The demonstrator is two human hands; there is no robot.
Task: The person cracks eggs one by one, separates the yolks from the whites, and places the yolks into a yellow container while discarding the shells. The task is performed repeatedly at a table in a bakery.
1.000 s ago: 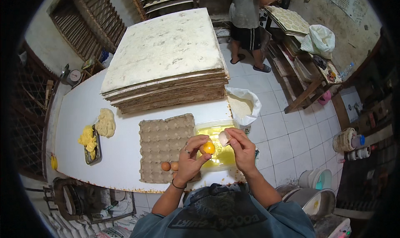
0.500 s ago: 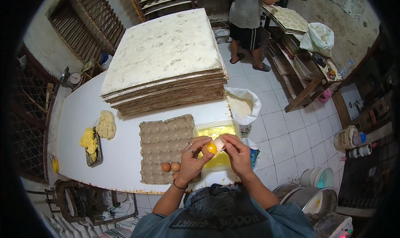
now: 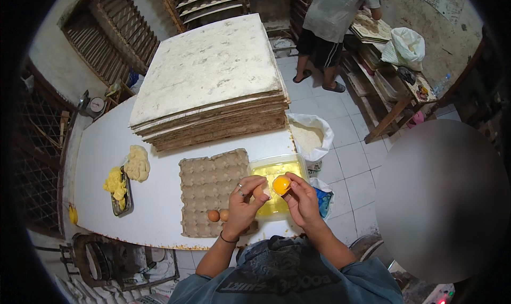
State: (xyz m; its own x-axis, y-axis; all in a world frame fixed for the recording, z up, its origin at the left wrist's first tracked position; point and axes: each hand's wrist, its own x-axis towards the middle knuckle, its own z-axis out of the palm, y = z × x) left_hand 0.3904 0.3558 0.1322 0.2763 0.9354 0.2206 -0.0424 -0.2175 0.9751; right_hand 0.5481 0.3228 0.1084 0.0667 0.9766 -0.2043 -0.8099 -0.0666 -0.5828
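Observation:
Both hands hold halves of a cracked egg over a clear plastic tub [image 3: 304,172] of yellowish liquid egg white [image 3: 266,170]. My left hand [image 3: 243,200] is closed round one brown eggshell half [image 3: 259,191]. In my right hand [image 3: 302,200] is the other shell half, with a whole orange yolk [image 3: 281,185] sitting in it. The halves are slightly apart. Left of the tub lies a grey cardboard egg tray [image 3: 207,179]. Brown eggs [image 3: 213,215] sit in its near rows, partly hidden by my left wrist.
Flour-dusted boards [image 3: 207,70] are stacked high at the table's back. Pale dough [image 3: 137,163] lies left, beside a dark tin [image 3: 122,202] of yellow paste [image 3: 113,181]. A white sack [image 3: 310,136] stands beyond the tub. A person [image 3: 332,17] bends over a bench; a blur hides the right side.
The yolk has passed from the shell half in my left hand to the one in my right. My hands have drawn slightly apart. The other person has leaned toward the bench.

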